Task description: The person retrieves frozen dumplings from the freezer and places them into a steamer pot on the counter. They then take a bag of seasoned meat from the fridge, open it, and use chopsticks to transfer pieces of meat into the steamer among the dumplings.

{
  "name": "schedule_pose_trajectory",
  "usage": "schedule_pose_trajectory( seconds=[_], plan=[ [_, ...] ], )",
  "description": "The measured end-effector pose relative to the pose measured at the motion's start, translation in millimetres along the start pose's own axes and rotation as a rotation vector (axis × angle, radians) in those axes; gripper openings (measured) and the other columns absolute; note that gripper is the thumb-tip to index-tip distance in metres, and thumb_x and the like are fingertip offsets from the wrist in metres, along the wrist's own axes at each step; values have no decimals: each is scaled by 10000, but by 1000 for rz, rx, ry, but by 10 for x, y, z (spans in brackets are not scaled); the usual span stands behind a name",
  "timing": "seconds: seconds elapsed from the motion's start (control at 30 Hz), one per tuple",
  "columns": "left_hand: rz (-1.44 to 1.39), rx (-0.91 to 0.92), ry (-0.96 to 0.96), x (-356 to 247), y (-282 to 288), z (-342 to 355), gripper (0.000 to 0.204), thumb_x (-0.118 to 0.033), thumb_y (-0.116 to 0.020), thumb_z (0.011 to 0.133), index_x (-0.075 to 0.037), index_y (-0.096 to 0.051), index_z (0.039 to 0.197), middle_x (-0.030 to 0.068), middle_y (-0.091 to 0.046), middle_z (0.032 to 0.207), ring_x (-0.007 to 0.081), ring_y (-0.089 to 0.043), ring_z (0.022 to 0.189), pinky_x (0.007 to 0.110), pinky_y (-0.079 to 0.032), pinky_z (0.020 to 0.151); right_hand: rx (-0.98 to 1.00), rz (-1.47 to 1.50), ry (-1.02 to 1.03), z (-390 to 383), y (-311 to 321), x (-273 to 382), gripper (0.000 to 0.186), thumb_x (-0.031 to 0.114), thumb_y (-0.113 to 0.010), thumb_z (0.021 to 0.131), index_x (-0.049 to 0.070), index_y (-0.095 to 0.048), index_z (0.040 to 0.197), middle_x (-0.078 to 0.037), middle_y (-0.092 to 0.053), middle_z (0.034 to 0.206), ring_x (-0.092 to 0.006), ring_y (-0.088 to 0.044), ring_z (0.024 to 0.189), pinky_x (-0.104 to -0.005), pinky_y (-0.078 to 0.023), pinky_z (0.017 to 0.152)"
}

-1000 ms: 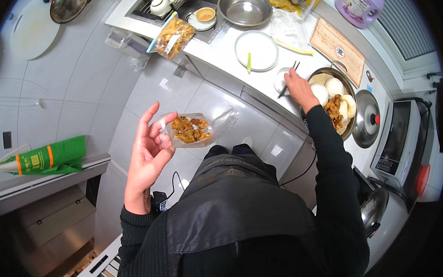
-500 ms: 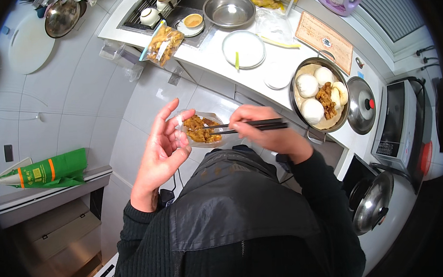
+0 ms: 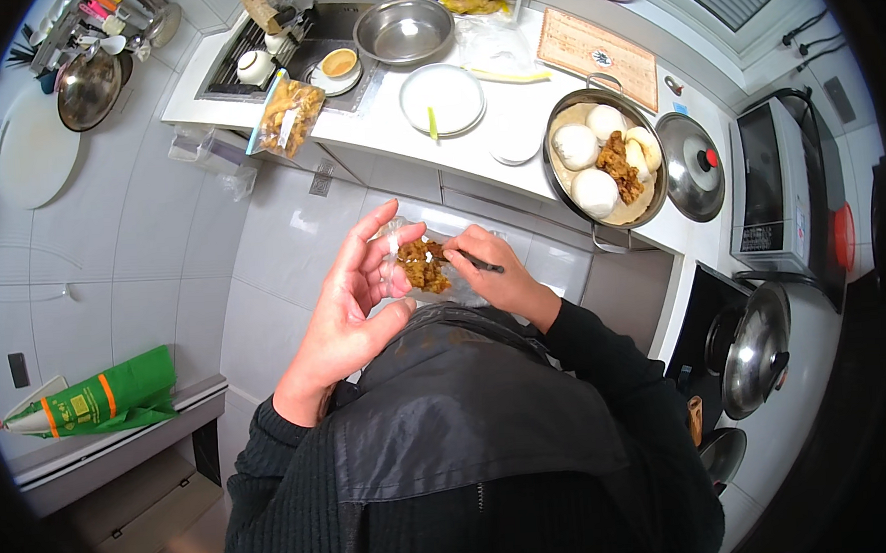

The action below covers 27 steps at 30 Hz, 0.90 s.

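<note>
In front of my apron, my left hand (image 3: 346,294) holds a clear plastic bag (image 3: 464,291) by its side, thumb and fingers curved around the edge. Brown, crisp-looking fried pieces (image 3: 423,265) fill the bag. Black chopsticks (image 3: 483,263) are gripped in my right hand (image 3: 508,278), and their tips reach into the bag among the pieces. On the counter to the right, a round steel pot (image 3: 560,196) with a liner holds several white buns (image 3: 594,192), a pale yellowish piece (image 3: 644,150) and a heap of similar brown pieces (image 3: 619,167).
Beside the pot lies its lid (image 3: 692,166). Along the counter are a wooden board (image 3: 597,56), a white plate (image 3: 441,101) with a green strip, a steel basin (image 3: 404,30) and a zip bag of brown food (image 3: 289,114) near the sink. A microwave (image 3: 766,169) stands far right.
My view has shifted, so the counter appears farther left. My right hand has moved closer to my left, and the chopsticks now point more steeply into the bag.
</note>
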State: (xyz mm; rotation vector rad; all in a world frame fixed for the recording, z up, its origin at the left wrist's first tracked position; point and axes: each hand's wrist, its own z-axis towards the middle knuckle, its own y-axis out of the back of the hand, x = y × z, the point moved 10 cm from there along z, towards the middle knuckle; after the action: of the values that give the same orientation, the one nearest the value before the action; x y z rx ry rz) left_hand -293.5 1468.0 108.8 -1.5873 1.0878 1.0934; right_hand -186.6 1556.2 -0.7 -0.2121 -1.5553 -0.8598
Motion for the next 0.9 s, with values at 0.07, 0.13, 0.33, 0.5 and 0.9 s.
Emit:
schedule_pose_trajectory(
  seconds=[0.07, 0.13, 0.33, 0.5, 0.9],
  plan=[
    [-8, 20, 1, -5, -34, -2, 816, 126, -530, 747, -84, -260, 1488, 123, -462, 1406, 47, -483, 838, 199, -447, 774, -19, -43, 28, -87, -4, 7, 102, 97, -565, 916, 9, -612, 941, -143, -531, 807, -322, -551, 727, -382, -434, 644],
    [-22, 48, 9, 3, -83, 1, 814, 123, -530, 743, -83, -267, 1486, 126, -454, 1413, 50, -486, 840, 201, -447, 774, -22, -71, 51, -187, -12, 34, 98, 97, -563, 918, 10, -605, 937, -145, -525, 805, -332, -549, 718, -387, -434, 636],
    [-100, 67, 29, -5, -143, 56, 803, 114, -538, 739, -79, -289, 1477, 126, -441, 1422, 52, -494, 841, 198, -444, 775, -17, -116, 165, -555, 75, 274, 71, 55, -595, 886, 13, -606, 942, -129, -551, 834, -315, -582, 716, -373, -461, 610],
    [-94, 130, 85, 90, -239, 86, 786, 95, -549, 754, -81, -294, 1476, 125, -442, 1421, 54, -498, 839, 196, -442, 770, -116, -180, 234, -798, 254, 606, 110, 36, -655, 843, 18, -625, 947, -102, -583, 889, -277, -625, 747, -353, -505, 626],
    [-67, 93, 106, 335, -253, 337, 769, 85, -536, 745, -57, -315, 1468, 168, -445, 1401, 75, -533, 830, 218, -462, 810, -628, -237, 122, -1438, 1664, 1146, 184, 35, -492, 943, 26, -662, 872, -104, -646, 827, -204, -625, 758, -300, -507, 669]
  ],
)
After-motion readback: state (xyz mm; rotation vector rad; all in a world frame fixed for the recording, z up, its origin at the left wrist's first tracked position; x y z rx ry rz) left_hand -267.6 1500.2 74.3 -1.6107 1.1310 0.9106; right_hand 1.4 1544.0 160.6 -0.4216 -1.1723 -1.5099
